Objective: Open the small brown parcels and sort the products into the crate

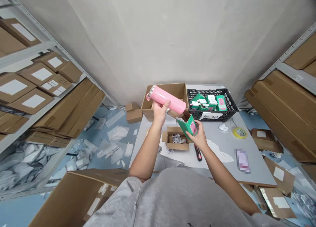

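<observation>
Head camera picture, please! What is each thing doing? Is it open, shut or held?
Pink bottle: held tilted in left hand.
Green carton: open, held in right hand.
Large cardboard box: open.
Small cardboard box: open, crumpled paper inside.
Black plastic crate: holding green cartons.

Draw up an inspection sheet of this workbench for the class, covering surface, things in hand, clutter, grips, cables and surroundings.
surface: grey table with white paper on it
things in hand: left hand holds a pink tumbler; right hand holds a green carton
clutter: open cardboard box, small box of crumpled paper, black crate of green boxes, yellow tape roll, red-and-black marker, blurred item
grips: both closed on their items
cables: nothing seen
surroundings: steel shelves of cardboard cartons, paper scraps on a blue floor, wall ahead
</observation>
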### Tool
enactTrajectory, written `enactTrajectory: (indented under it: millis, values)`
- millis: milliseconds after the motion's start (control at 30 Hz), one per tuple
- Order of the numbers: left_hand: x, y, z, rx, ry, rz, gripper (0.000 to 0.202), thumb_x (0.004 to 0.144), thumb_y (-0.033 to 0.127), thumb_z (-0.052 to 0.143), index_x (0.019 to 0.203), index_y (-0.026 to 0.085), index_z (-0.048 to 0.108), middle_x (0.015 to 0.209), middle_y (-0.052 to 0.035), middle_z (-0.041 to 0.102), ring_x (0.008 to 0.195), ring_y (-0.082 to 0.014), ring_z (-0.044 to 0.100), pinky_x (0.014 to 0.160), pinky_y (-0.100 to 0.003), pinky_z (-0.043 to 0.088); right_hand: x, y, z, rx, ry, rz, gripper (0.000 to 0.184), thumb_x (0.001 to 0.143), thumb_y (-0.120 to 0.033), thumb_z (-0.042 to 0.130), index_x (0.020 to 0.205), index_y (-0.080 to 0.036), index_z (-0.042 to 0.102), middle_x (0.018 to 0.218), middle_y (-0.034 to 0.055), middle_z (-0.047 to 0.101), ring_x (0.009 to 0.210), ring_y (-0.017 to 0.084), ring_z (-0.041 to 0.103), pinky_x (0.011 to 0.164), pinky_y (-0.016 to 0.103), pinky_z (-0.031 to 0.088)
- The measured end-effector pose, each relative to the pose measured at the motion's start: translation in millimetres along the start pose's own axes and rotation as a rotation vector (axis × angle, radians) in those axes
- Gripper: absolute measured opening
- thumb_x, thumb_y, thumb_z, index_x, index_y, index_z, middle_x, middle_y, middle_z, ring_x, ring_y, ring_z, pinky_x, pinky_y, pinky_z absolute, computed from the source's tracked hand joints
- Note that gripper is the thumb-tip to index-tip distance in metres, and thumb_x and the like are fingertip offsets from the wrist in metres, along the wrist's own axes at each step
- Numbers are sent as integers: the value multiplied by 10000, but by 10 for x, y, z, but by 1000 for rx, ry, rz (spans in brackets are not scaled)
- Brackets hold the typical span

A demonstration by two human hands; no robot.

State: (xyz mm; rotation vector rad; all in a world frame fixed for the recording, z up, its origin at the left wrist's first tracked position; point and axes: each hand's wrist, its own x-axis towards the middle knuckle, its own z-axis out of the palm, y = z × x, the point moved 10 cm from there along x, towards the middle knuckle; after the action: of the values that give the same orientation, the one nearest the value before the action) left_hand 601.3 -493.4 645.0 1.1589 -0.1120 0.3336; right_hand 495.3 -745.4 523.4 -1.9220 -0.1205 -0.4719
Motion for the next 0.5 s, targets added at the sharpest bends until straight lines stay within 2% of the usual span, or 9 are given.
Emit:
enactTrajectory:
  millis: [67, 167, 367, 500]
  values:
    - [42, 28, 98, 61, -64, 3, 984, 597, 587, 970, 1397, 257, 502, 1303, -71, 658, 1243, -218, 644, 1125, -338, 540, -4, -27, 23, -1, 8, -11, 737, 783, -393, 809, 1413, -230, 464, 1373, 135, 552, 1290, 314, 549, 1130, 478, 451]
    - [-18, -45, 162, 80, -136, -22, 999, 573, 554, 990, 1390, 253, 501, 1264, -75, 659, 1188, -221, 662, 1088, -340, 560, 6, 2, 35, 37, 27, 13, 772, 777, -403, 816, 1422, -230, 429, 1382, 141, 543, 1286, 313, 557, 1120, 478, 460]
    - [-108, -204, 101, 91, -124, -37, 1010, 562, 505, 1003, 1391, 252, 484, 1318, -86, 633, 1223, -228, 654, 1093, -327, 558, 20, -19, 56, -27, -4, 10, 739, 753, -380, 811, 1388, -235, 461, 1333, 131, 575, 1248, 314, 577, 1082, 467, 488]
    - [-103, -281, 135, 96, -175, -84, 1016, 538, 424, 1025, 1384, 230, 496, 1366, -110, 618, 1257, -238, 647, 1112, -347, 555, -12, -41, 117, -41, -41, 20, 758, 740, -378, 820, 1398, -245, 467, 1363, 135, 601, 1254, 320, 599, 1088, 472, 486]
